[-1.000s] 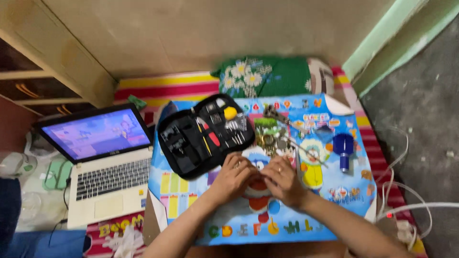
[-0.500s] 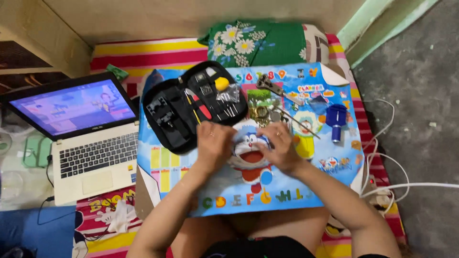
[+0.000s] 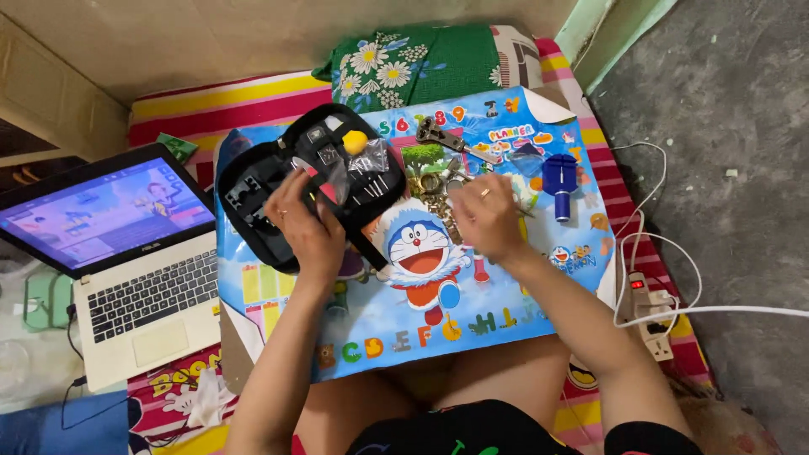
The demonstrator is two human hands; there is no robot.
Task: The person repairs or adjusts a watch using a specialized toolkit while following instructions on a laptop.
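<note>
An open black tool case (image 3: 253,181) lies on the left part of a blue cartoon-printed board (image 3: 472,299) across my lap. My left hand (image 3: 303,219) rests over the case, its fingers among the small tools, next to a yellow round piece (image 3: 355,141) and a clear plastic bag (image 3: 371,156). My right hand (image 3: 487,217), a ring on one finger, lies over a pile of metal watch bands and parts (image 3: 434,187) in the board's middle. What either hand's fingers grip is hidden.
An open laptop (image 3: 126,253) stands at the left. A blue tool (image 3: 559,181) and pliers (image 3: 442,136) lie on the board's far side. A green floral pillow (image 3: 421,63) is behind. A power strip (image 3: 645,307) with white cables lies right.
My hands have parted from the board's centre: the left went up to the tool case, the right to the metal parts. The camera has tilted down, so the scene sits lower and closer.
</note>
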